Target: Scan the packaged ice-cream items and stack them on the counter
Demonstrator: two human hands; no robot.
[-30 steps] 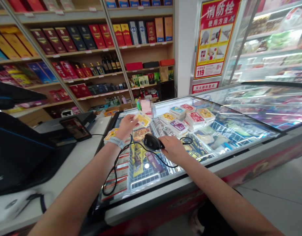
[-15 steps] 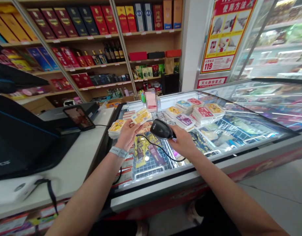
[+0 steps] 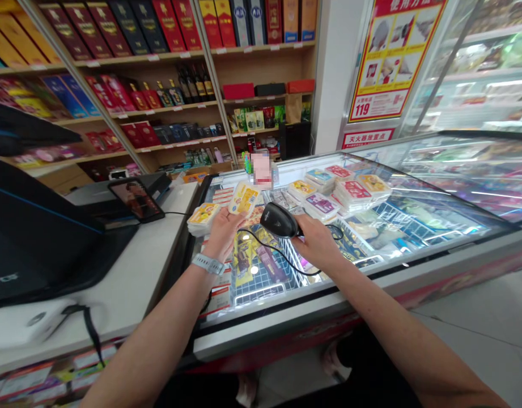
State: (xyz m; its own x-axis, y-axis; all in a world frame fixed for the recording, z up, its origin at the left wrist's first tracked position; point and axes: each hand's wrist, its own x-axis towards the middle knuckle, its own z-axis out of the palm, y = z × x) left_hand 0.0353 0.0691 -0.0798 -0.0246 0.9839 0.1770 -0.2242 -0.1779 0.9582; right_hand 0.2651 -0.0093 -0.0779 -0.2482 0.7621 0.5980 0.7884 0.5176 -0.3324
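Scanner (image 3: 279, 220) sits in curled right hand (image 3: 317, 242) (left hand (image 3: 221, 231) pinches yellow pack (image 3: 244, 197)).

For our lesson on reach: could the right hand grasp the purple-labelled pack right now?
Probably not: the right hand grips a black scanner, though the purple-labelled pack lies close by.

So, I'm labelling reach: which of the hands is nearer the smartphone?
Left. The left hand, holding a yellow-labelled pack, is right of the smartphone in view; the right hand, gripping the handheld barcode scanner, is farther right, over the chest freezer.
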